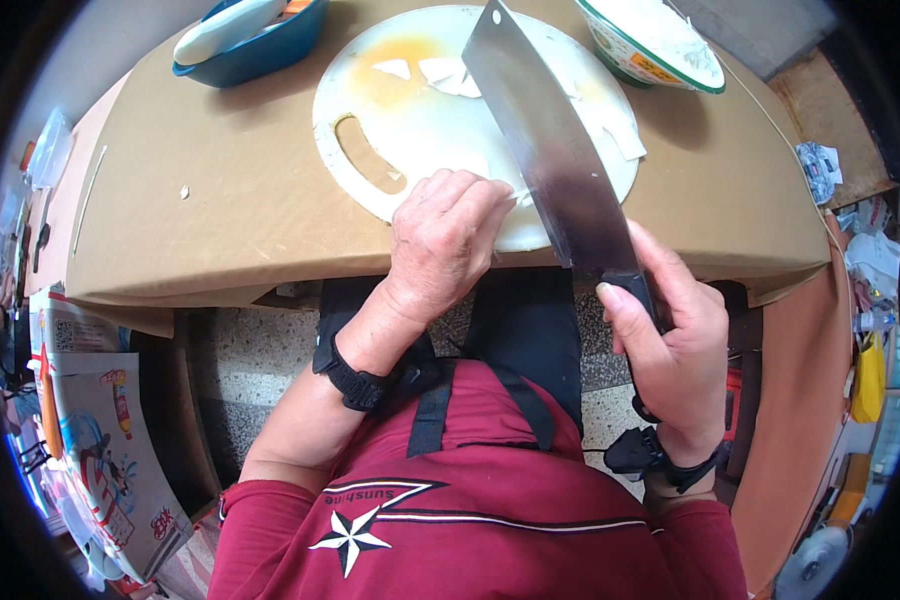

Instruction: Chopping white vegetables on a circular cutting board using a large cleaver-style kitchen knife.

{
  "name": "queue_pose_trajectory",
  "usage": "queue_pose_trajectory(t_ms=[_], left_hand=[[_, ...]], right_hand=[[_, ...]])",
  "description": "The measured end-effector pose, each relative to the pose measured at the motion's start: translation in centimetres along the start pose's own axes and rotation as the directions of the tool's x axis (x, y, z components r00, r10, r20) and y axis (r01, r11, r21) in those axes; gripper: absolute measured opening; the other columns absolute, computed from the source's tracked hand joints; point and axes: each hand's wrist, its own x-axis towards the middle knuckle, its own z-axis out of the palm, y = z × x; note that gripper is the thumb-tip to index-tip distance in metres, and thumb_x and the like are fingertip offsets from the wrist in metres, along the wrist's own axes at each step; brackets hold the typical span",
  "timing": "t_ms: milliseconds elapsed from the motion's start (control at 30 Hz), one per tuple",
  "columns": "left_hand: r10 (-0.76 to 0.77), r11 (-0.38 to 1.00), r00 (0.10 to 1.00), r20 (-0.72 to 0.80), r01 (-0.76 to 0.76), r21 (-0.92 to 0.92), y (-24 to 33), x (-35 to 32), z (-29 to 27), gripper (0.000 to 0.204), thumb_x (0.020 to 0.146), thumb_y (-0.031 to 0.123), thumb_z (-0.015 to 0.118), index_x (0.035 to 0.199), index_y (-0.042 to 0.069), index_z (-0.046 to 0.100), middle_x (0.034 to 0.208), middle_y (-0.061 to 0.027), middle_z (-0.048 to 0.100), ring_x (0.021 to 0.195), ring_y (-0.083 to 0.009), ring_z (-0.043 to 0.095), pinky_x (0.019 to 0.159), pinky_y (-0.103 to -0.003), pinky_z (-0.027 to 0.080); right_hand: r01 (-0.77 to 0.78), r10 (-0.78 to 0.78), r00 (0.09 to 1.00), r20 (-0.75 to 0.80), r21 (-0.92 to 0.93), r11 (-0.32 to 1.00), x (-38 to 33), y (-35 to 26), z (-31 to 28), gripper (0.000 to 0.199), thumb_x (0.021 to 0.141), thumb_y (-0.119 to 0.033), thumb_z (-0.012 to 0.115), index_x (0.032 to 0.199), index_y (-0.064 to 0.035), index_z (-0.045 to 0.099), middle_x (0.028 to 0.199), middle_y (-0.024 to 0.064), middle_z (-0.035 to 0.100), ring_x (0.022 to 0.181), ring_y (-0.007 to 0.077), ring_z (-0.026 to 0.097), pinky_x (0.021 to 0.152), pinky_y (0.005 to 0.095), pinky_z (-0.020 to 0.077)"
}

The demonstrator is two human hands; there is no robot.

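My right hand (675, 315) is wrapped round the black handle of a broad cleaver (560, 150). Its dark, wet-looking blade slants up and left over the round white cutting board (450, 140). Close to the blade's left side, my left hand (445, 225) is closed with its knuckles bent, at the board's near edge. A small white vegetable piece (519, 198) shows at its fingertips, mostly hidden by the fingers. White slices (450, 76) lie at the far side of the board, and another flat white piece (622, 138) rests near its right edge.
A blue basin (245, 68) holding a large white vegetable piece (228, 28) and something orange stands at the far left. At the far right is a green-rimmed bowl (610, 38) of white shreds (660, 25). A brown-covered table (220, 200) carries everything; a printed carton (115, 430) is at the left.
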Motion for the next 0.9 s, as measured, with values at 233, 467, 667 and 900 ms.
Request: queue_pose_trajectory(t_ms=[233, 467, 667, 900], left_hand=[[0.002, 1.0, 1.0, -0.005, -0.002, 0.004, 0.1, 0.0, -0.1, 0.014, 0.079, 0.001, 0.073, 0.091, 0.004, 0.067, 0.079, -0.0099, 0.062, 0.074, -0.0279, 0.061, 0.066, -0.036, 0.048], [0.019, 1.0, 1.0, 0.023, -0.018, -0.01, -0.1, -0.1, -0.2, 0.015, 0.079, -0.001, 0.073, 0.092, 0.004, 0.068, 0.08, -0.0098, 0.064, 0.075, -0.0272, 0.061, 0.067, -0.036, 0.048], [0.049, 0.994, 0.999, 0.009, -0.048, -0.095, -0.2, -0.1, -0.4, 0.018, 0.079, -0.002, 0.073, 0.095, 0.004, 0.069, 0.083, -0.0097, 0.066, 0.076, -0.0263, 0.063, 0.067, -0.035, 0.049], [0.027, 0.999, 1.0, -0.008, -0.027, -0.036, -0.2, -0.1, 0.3, 0.017, 0.079, -0.001, 0.073, 0.094, 0.004, 0.068, 0.082, -0.0099, 0.065, 0.076, -0.0272, 0.063, 0.067, -0.035, 0.05]], right_hand=[[0.085, -0.083, 0.996, 0.022, -0.086, 0.993, 0.0, 0.2, 0.0, 0.045, 0.086, -0.003, 0.068, 0.129, 0.0038, 0.058, 0.094, 0.0189, 0.07, 0.08, 0.0253, 0.071, 0.075, 0.0317, 0.0533], [-0.095, 0.093, 0.992, 0.087, 0.024, 0.995, 0.7, 0.3, 0.3, 0.041, 0.089, -0.006, 0.066, 0.127, 0.007, 0.057, 0.085, 0.019, 0.068, 0.071, 0.0231, 0.068, 0.069, 0.0301, 0.0513], [-0.068, 0.056, 0.992, 0.114, 0.105, 0.992, 1.2, 1.8, 0.7, 0.043, 0.093, -0.002, 0.06, 0.135, 0.0036, 0.055, 0.069, 0.0, 0.057, 0.055, 0.0041, 0.049, 0.051, 0.0207, 0.0398], [-0.155, 0.147, 0.984, 0.096, 0.081, 0.985, 0.8, 0.6, -0.1, 0.04, 0.091, -0.009, 0.065, 0.126, 0.0077, 0.057, 0.082, 0.0163, 0.067, 0.069, 0.0165, 0.064, 0.068, 0.0292, 0.0504]])
